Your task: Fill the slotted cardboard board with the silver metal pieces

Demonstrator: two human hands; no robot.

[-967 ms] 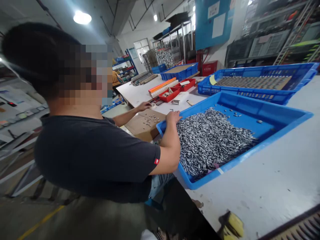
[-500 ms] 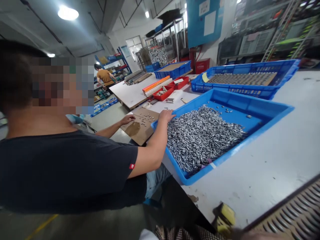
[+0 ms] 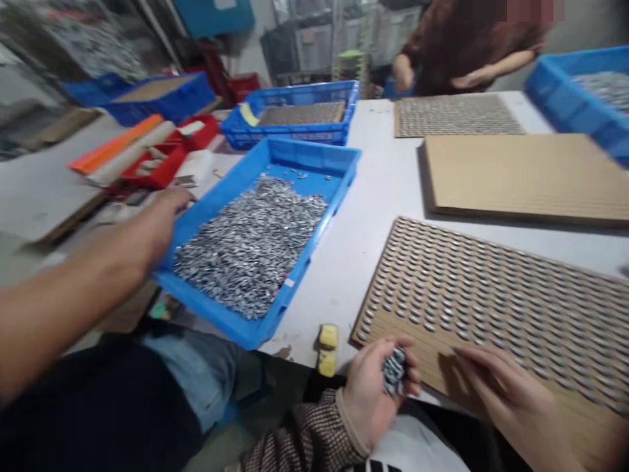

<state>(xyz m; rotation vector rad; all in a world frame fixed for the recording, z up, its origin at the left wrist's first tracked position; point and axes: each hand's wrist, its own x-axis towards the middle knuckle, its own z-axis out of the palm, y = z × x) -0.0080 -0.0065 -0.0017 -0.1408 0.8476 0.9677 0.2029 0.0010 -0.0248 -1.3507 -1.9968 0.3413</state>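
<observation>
One co-worker's hand point(image 3: 157, 223) touches a blue crate point(image 3: 314, 157) of metal pieces point(image 3: 250, 249).

Near the blue plastic tray point(image 3: 314, 154), a co-worker's hand point(image 3: 157, 223) is motion-blurred, and the small metal pieces point(image 3: 250, 246) in the tray are too blurred to tell their exact kind. Beyond the tray, the top edge cuts off a second person point(image 3: 457, 59).

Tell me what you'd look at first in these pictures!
A big blue tray in the middle stands out first, heaped with shiny metal pieces. At the lower right, a brown board holds rows and rows of similar pieces, and at the bottom the left hand clutches a small clump of them.
</observation>
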